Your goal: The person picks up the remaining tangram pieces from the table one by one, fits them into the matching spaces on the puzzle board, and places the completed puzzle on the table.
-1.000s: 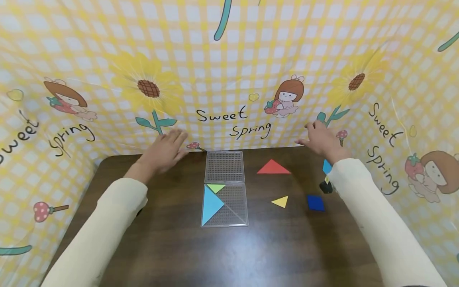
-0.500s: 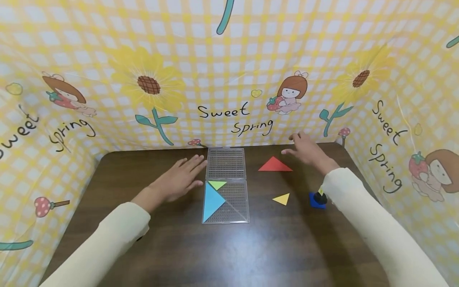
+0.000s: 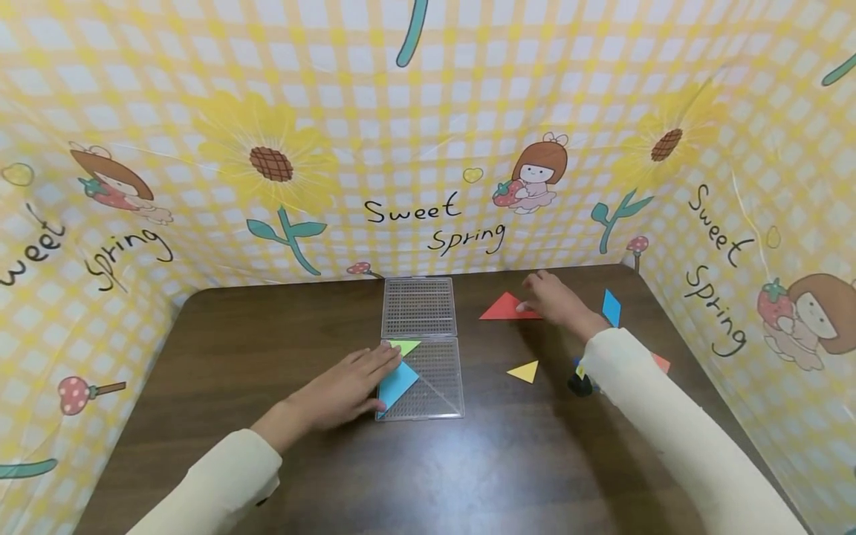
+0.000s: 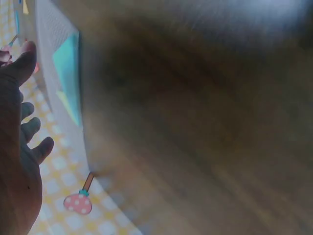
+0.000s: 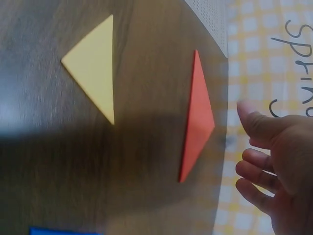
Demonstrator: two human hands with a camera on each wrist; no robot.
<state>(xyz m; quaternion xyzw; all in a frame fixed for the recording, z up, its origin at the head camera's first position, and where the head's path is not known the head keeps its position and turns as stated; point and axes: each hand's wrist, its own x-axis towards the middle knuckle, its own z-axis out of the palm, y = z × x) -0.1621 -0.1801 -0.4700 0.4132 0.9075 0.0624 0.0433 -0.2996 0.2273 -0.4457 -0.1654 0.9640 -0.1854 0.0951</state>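
Observation:
My left hand [image 3: 351, 386] lies over the left edge of the clear plastic tray [image 3: 438, 371], its fingers extended. They cover part of the large light-blue tangram triangle [image 3: 400, 386] and overlap the tip of a small green triangle [image 3: 406, 346]. In the left wrist view, the thumb and fingers look spread apart. At the right, my other hand [image 3: 555, 301] hovers by the right end of a red triangle [image 3: 501, 308], thumb and fingers loosely bent. The right wrist view shows a gap between this hand and the red piece.
Hinged behind the tray is its gridded lid [image 3: 419, 308]. A yellow triangle [image 3: 524, 371], a blue parallelogram [image 3: 611, 307] and an orange-red piece [image 3: 660, 362] lie on the right. My right forearm hides most of a dark-blue piece. Printed cloth [image 3: 414, 148] walls the table's back and sides.
My left hand has come down from the back left onto the tray's left edge. My right hand has moved left and lower, from the back right to the red triangle.

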